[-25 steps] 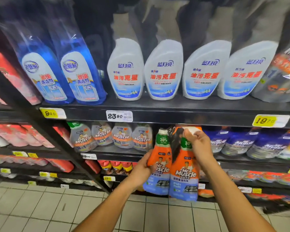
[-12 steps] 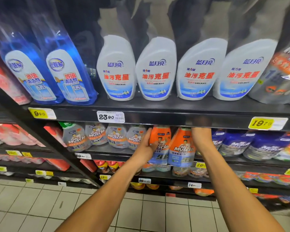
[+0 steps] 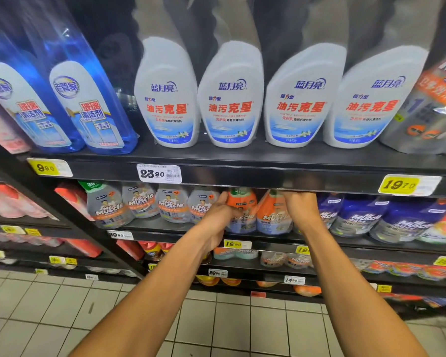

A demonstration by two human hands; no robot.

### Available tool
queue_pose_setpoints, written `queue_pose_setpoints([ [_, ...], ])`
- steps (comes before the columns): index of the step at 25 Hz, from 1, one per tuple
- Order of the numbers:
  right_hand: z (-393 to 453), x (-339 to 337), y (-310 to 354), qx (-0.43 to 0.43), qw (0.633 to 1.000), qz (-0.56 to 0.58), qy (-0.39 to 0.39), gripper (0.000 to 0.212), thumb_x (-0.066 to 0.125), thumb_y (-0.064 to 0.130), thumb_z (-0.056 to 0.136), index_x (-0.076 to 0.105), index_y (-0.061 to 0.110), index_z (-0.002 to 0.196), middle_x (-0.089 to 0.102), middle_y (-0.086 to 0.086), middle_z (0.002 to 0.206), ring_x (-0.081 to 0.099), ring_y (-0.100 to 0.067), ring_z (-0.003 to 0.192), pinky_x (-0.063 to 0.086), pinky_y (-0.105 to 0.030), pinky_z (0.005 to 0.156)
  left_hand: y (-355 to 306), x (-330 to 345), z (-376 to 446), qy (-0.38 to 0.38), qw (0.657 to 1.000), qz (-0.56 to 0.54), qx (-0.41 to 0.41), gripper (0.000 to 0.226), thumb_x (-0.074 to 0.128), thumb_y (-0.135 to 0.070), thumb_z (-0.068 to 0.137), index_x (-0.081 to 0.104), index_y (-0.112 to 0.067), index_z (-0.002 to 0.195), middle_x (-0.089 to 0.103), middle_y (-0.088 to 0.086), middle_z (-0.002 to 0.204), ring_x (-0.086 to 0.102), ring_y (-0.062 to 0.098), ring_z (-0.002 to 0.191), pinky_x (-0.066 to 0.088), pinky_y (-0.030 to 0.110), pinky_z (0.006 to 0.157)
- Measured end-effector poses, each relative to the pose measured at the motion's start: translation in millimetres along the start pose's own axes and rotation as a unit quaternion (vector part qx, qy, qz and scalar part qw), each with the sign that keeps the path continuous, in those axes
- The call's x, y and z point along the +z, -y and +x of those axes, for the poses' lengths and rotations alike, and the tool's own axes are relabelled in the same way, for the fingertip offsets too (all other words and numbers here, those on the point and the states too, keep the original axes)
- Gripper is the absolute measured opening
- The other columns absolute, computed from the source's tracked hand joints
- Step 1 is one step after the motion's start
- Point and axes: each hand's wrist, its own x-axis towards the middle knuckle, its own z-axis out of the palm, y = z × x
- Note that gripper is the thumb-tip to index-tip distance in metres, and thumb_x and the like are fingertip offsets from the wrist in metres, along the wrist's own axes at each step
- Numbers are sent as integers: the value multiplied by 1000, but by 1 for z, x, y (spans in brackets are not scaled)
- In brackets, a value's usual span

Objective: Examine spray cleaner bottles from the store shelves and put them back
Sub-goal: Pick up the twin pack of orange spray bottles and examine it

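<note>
The left hand point(image 3: 218, 215) sits just below centre, its fingers curled around the left side of a glossy orange plastic spray bottle point(image 3: 242, 211) with a green band near the top. At three o'clock from it, the right hand point(image 3: 300, 207) reaches under the shelf above, fingers hooked over the top of a second matching orange bottle point(image 3: 272, 213); whether it truly grips cannot be told, since the fingertips are hidden. The two bottles touch side by side and appear to stand on the dark metal middle shelf point(image 3: 165, 229), among their neighbours.

As a judgement, this pair is examined and nearly returned; letting go remains, and other bottles may follow.

At nine o'clock stand grey-labelled bottles of the same brand point(image 3: 139, 202), smooth and rounded. At three o'clock are dark blue ones point(image 3: 355, 215), blurred. At twelve o'clock, on the upper shelf, stand four matt white shouldered bottles point(image 3: 231, 99) with red lettering, and at ten o'clock two clear blue glass-cleaner bottles point(image 3: 88, 109). Yellow and white price tags point(image 3: 159, 173) line the shelf edges. Pale floor tiles point(image 3: 62, 318) lie at six o'clock.
</note>
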Motion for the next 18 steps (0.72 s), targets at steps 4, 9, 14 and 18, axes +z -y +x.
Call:
queue_pose_setpoints([
  [4,3,-3,-8,37,998,59,-4,14,67,15,86,62,26,94,66,4,101,61,-19,98,51,-31,85,4,5,1,-9,1000,-20,12,52,48,16,81,59,-19,117,67,4,119,54,21,119,38,39,106],
  [9,4,-6,-11,72,995,66,-5,31,63,47,62,61,31,89,65,12,96,62,-14,97,46,-27,70,6,11,3,-7,999,-28,30,56,50,13,82,58,-26,122,67,1,120,54,19,119,38,39,103],
  [14,-1,2,-16,40,993,111,-6,9,69,25,82,68,23,90,72,-18,95,67,-41,101,54,-37,80,3,4,-4,7,999,-10,30,41,52,1,87,60,-26,117,70,-3,115,58,15,115,42,32,84],
  [18,-17,3,-26,2,996,85,2,15,55,22,101,59,10,108,70,-6,91,71,-9,85,58,-33,73,0,-8,-9,18,1000,-19,6,33,50,-16,95,57,-32,123,68,-10,114,58,8,110,43,33,87],
])
